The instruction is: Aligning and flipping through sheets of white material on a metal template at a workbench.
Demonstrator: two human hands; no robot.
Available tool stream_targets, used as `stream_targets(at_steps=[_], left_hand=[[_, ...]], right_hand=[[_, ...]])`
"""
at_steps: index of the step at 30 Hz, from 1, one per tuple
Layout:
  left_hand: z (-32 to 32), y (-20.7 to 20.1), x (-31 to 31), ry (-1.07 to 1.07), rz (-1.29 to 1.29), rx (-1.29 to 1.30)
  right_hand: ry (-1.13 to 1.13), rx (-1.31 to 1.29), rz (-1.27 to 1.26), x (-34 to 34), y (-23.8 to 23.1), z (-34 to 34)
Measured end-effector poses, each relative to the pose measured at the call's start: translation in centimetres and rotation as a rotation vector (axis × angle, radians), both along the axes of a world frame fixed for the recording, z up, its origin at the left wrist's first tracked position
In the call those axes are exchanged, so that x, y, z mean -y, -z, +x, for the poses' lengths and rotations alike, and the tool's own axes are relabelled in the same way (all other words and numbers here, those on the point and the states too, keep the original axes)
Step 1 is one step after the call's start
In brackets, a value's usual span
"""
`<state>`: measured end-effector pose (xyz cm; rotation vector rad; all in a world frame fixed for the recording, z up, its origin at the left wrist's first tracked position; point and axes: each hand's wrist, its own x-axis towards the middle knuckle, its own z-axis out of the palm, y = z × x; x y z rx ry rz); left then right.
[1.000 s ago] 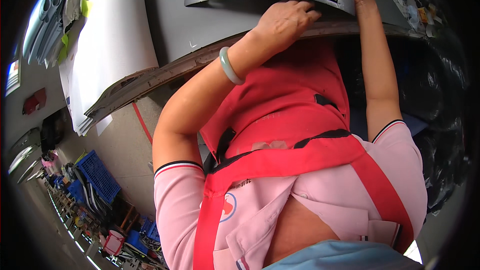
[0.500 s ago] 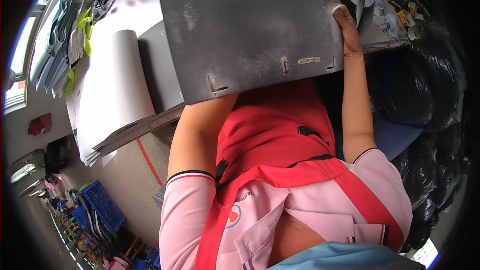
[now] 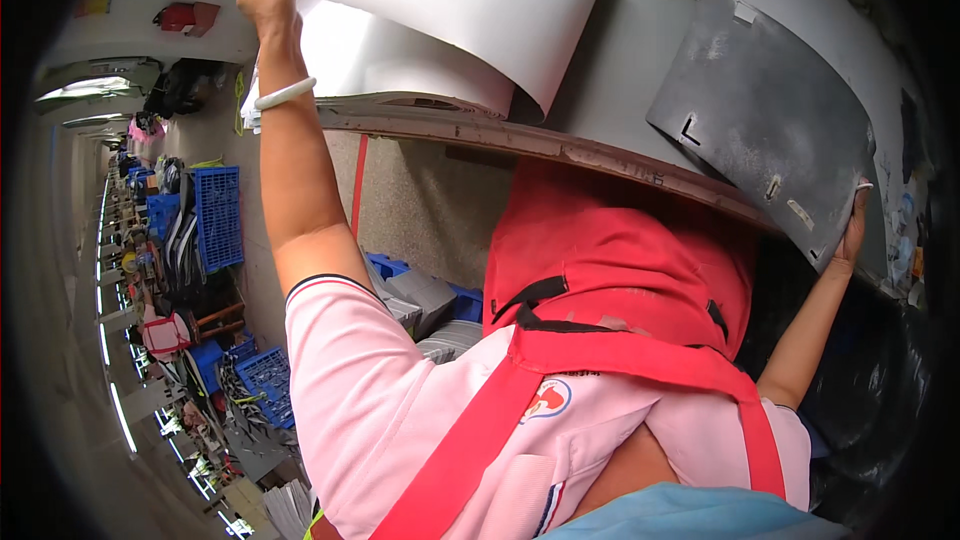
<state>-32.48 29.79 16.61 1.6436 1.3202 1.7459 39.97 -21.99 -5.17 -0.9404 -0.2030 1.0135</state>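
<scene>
Along the worn table (image 3: 560, 144), well apart, the left hand (image 3: 268, 2) pinches a curled pale sheet (image 3: 470, 10) over its left end (light and floppy, I'd guess; best held by the edges), the right hand (image 3: 851, 228) clasps a probably stiffer dark board (image 3: 775, 105) rightward. Off left sits a blue crate (image 3: 217, 215).

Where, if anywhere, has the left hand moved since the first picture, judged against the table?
Yes: the left hand has moved left along the table, from the dark board to the lifted white sheet.
</scene>
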Motion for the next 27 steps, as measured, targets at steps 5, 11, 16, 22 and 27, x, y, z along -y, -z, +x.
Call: stream_targets(at_steps=[5, 11, 16, 22, 27], left_hand=[[-20.7, 7.5, 2.0, -0.395, -0.367, -0.004], [-27.7, 17.4, 3.2, -0.795, -0.592, -0.846], [-12.5, 7.7, 8.2, -0.326, -0.077, -0.402], [12.6, 7.0, 25.6, 0.636, 0.122, -0.732], [18.7, 11.1, 28.1, 0.804, 0.032, -1.031]], right_hand=[[-0.008, 0.012, -0.064, 0.0, -1.3, 0.3], [-0.297, -0.018, 0.034, -4.9, -4.8, -2.7], [-0.349, 0.438, -0.158, -12.0, -5.2, -6.0], [-0.266, 1.127, -0.480, -15.1, -6.4, -8.7], [-0.250, 1.204, -0.576, -15.5, -7.4, -10.2]])
